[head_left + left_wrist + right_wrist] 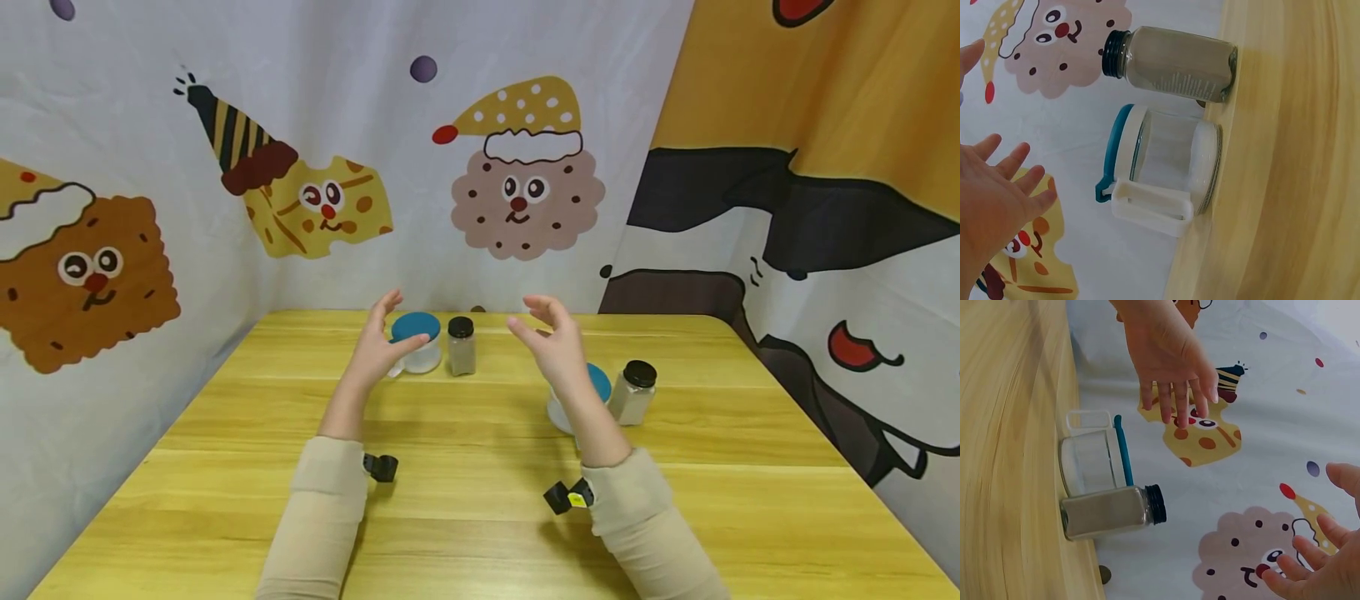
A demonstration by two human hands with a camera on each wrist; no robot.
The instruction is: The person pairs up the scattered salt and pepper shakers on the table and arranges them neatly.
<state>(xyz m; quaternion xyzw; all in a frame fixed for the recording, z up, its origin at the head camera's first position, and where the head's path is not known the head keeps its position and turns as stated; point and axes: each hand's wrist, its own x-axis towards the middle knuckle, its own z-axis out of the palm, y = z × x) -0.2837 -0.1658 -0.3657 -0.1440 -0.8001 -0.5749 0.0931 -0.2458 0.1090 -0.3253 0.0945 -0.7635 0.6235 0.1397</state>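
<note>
Both hands are raised over the wooden table, apart, with nothing between their fingers. My left hand [377,343] is spread in front of a clear jar [425,358] with a blue lid and white handle. Right beside that jar stands a square glass bottle [462,354] with a black cap and grey-beige contents. My right hand [558,346] hangs above a second blue-lidded jar [558,414], partly hidden by the forearm. A second black-capped bottle [632,402] leans visually beside it. The left wrist view shows the left hand [991,200] apart from the jar [1172,150].
The wooden table [465,500] reaches back to a white curtain [337,83] printed with cartoon biscuits and cheese. An orange and black patterned cloth [750,108] hangs at the right. Small black cameras [382,467] are worn at both wrists.
</note>
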